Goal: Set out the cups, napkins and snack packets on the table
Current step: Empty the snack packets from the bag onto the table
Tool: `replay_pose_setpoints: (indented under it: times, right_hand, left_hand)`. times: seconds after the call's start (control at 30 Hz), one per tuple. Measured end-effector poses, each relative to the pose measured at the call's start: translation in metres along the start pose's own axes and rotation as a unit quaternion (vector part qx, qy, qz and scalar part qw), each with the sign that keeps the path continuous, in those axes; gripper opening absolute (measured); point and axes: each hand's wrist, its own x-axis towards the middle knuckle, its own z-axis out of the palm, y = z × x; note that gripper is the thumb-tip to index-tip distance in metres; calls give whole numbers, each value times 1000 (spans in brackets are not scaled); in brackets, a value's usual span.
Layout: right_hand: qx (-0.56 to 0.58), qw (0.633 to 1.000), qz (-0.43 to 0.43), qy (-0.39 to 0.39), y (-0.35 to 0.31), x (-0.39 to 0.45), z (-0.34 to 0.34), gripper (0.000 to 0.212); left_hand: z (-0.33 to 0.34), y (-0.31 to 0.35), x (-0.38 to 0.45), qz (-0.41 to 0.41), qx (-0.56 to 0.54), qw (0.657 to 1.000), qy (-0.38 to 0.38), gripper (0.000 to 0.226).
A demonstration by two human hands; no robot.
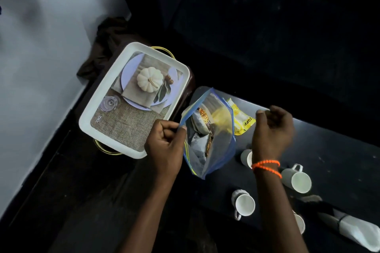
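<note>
**Op:** On the dark table [329, 150], just right of the printed white tray [98, 109], I've got the zip-top bag [213, 150] standing open. My left hand [164, 150] is clenched on the bag's left lip, thumb and fingers pinching the film. My right hand [273, 129] hovers above the far side; its thumb and forefinger are pressed together, but whether any film is between them I cannot tell.

**Obs:** How will that bag behave?

**Op:** I'd judge it light, floppy and a bit slick, so it will sag if I let go of the rim. The stiffer zip strip at the mouth looks the best place to hold. The snack packets inside [202, 127] should be light and crinkly; I'd take each by a sealed edge, not squeeze the middle.

**Obs:** And what's already out?

**Op:** A yellow packet [243, 121] lies flat just beside the bag. White cups sit near my right wrist: one [296, 178] right of it, one [243, 204] nearer me. Ceramic by the look, so hard and breakable; the handles are the obvious hold.

**Obs:** Anything you can't see?

**Op:** Plenty. My forearm covers most of a third cup [246, 158] and a fourth [300, 224]. A pale folded thing [357, 232] at the bottom right could be a napkin, but it's cut off. I can't count the packets through the film.
</note>
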Motion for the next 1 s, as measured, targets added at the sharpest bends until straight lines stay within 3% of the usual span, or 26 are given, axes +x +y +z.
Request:
replay_pose_setpoints:
  times: [0.07,0.13,0.2,0.23,0.3,0.33,0.47,0.5,0.63,0.7,0.8,0.9,1.0]
  right_hand:
    - [57,984,-151,-78,-33,-31,-2,13]
    - [46,959,-181,-213,-48,-50,12,8]
    - [-120,918,-179,-333,-48,-53,47,11]
    - [-235,879,-174,-377,-40,-52,68,15]
    - [-404,806,-126,-413,-16,-46,104,28]
    - [-444,788,-106,-414,-3,-43,116,33]
    - [-519,751,-136,-385,27,-40,130,30]
    - [-508,761,-144,-377,25,-41,128,29]
    - [-318,870,-217,-310,-17,-59,91,15]
    - [-247,892,-243,-291,-44,-75,49,9]
    - [-82,909,-238,-332,-81,-88,-19,25]
    - [70,944,-94,-309,-86,-66,-63,32]
    - [120,959,81,-244,-57,-20,-70,38]
  left_hand:
    - [3,0,1,-8,1,1000,-3,22]
    - [6,0,2,-12,3,1000,-4,21]
    - [7,0,2,-10,6,1000,1,19]
    - [7,0,2,-8,9,1000,5,18]
    - [6,-2,2,-4,17,1000,14,18]
    - [6,-3,2,-3,19,1000,15,16]
    - [7,-4,-2,0,21,1000,4,14]
    - [7,-3,-2,1,21,1000,9,15]
    - [4,-5,7,-28,13,997,73,15]
    - [-3,-9,10,-41,-5,995,92,12]
    - [-16,-14,14,-49,-28,994,96,13]
    - [-32,-17,12,-53,-52,994,85,17]
    - [-43,-17,6,-53,-50,994,77,22]
